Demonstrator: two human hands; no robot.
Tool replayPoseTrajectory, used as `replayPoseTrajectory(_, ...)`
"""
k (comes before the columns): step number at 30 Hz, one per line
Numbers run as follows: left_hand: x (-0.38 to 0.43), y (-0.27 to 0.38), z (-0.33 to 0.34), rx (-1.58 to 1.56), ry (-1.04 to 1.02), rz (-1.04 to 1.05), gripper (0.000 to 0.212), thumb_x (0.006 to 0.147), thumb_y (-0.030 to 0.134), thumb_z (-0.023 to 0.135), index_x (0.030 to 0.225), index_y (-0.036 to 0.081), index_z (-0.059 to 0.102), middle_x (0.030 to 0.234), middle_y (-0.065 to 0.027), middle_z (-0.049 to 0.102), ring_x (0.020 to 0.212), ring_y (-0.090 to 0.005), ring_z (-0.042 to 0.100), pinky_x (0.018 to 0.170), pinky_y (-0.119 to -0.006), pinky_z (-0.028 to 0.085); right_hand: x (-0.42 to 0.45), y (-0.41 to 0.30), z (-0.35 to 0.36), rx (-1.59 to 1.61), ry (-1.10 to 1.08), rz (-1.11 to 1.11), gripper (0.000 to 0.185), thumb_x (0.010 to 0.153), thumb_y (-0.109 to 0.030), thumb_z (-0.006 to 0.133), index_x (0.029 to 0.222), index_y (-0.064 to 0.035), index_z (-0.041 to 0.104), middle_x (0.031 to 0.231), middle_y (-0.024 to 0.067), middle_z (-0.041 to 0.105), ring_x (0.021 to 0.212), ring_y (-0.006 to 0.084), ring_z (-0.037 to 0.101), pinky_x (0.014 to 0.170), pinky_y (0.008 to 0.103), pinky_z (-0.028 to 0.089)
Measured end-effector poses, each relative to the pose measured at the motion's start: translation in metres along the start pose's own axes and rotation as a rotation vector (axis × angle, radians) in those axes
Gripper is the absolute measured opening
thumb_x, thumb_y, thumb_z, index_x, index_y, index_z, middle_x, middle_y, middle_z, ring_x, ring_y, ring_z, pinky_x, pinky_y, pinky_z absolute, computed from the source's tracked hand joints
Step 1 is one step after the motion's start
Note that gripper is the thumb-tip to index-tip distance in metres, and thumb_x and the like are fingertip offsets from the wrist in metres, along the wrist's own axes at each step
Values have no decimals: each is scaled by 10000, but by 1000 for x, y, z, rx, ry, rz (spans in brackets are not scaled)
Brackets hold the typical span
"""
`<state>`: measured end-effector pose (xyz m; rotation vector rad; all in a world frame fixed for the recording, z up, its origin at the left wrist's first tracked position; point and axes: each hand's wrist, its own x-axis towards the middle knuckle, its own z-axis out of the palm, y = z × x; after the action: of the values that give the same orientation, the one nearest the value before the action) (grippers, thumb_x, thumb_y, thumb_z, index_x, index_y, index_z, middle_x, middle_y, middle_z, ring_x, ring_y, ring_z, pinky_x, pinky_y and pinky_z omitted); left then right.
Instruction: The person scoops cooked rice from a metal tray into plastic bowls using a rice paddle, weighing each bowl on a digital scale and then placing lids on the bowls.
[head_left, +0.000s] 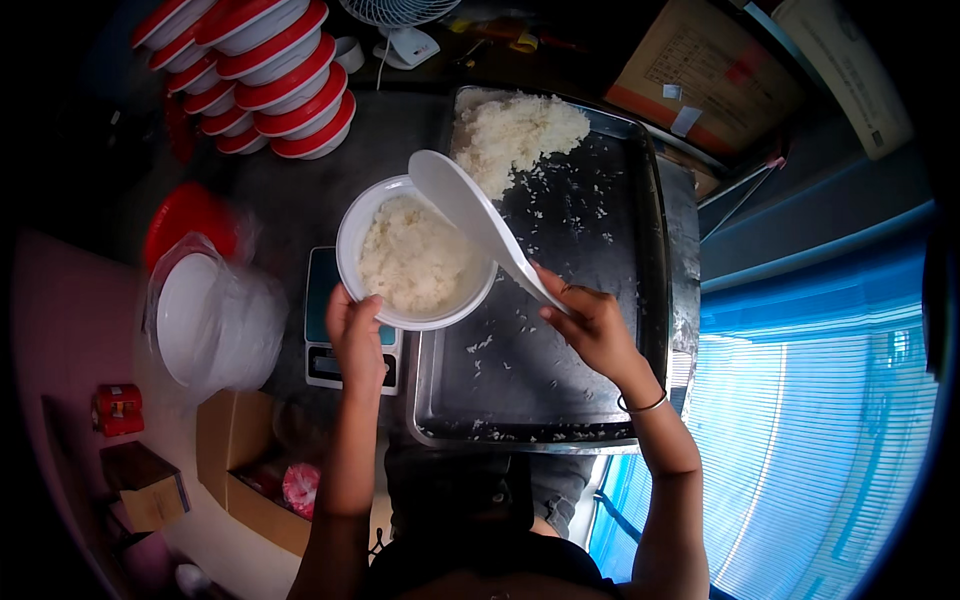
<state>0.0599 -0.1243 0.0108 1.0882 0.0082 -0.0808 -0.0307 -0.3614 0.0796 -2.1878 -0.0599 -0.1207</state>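
My left hand (358, 330) grips the near-left rim of a white bowl (350, 259), which holds cooked rice (412, 259). In my right hand (589, 322) is the handle of a white rice paddle (480, 214); its broad blade slants across the bowl's upper right rim. Behind the bowl and paddle lies a dark metal tray (540, 375) with scattered grains and a mound of rice (525, 131) in its far left corner. A kitchen scale (321, 300) sits left of the tray, partly hidden by the bowl and my left hand.
Stacked white bowls with red lids (292, 97) stand at the far left, near a white fan (405, 45). Bagged white bowls (217, 322) and red lids (191, 221) are at the left. A cardboard box (255, 487) is below; another carton (697, 75) stands far right.
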Motion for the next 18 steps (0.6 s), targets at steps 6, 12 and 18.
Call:
replayPoseTrajectory(6,-17,1,-9,-71,54,77,327,751,-38,469,1077,-25,466,1045,-89,526,967,-134,498,860,-261,370,-18,-20,25,-18,-238,-146,438,769,-44,584,1193,-43,474,646,154,543,534,204,518,564,279,427)
replayPoseTrajectory(12,-28,13,-4,-96,26,-16,320,772,-12,488,1090,-22,460,1045,-95,527,962,-141,502,853,-270,387,-19,-30,5,44,-68,129,467,787,-46,541,1235,-43,408,658,180,514,596,288,543,571,360,414)
replayPoseTrajectory(18,-36,13,-5,-70,4,-37,293,779,10,501,1068,-17,467,1013,-97,534,929,-150,520,829,-288,409,-32,-26,10,-91,-205,-104,473,792,-45,550,1243,-50,408,665,164,526,548,272,514,576,297,420)
